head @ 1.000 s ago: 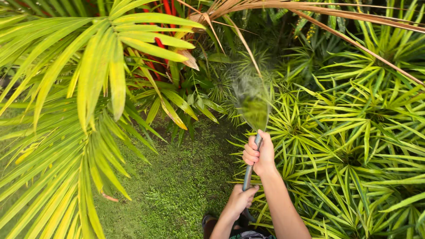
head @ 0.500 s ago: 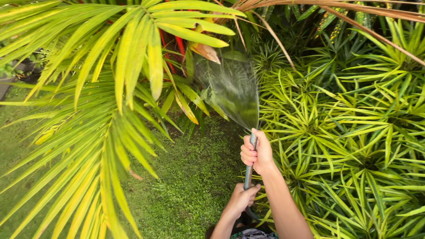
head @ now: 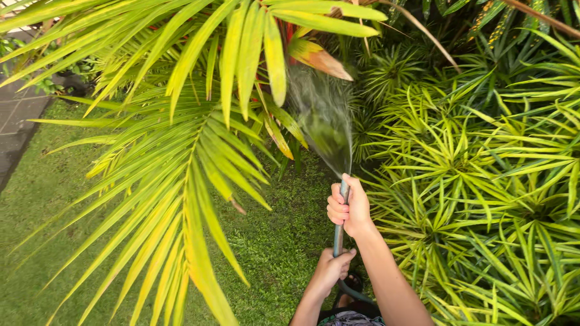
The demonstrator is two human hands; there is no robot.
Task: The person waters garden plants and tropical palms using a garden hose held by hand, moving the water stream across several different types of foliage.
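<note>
While both hands grip hose (head: 339,232), spray (head: 326,127) now wider, swung left.

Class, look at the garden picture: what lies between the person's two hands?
In the head view, a bare stretch of grey-green hose runs between the right hand above and the left hand below.

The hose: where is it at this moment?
In the head view, the hose stands lower centre, gripped by the right hand above the left hand, over grass, spraying upward.
</note>
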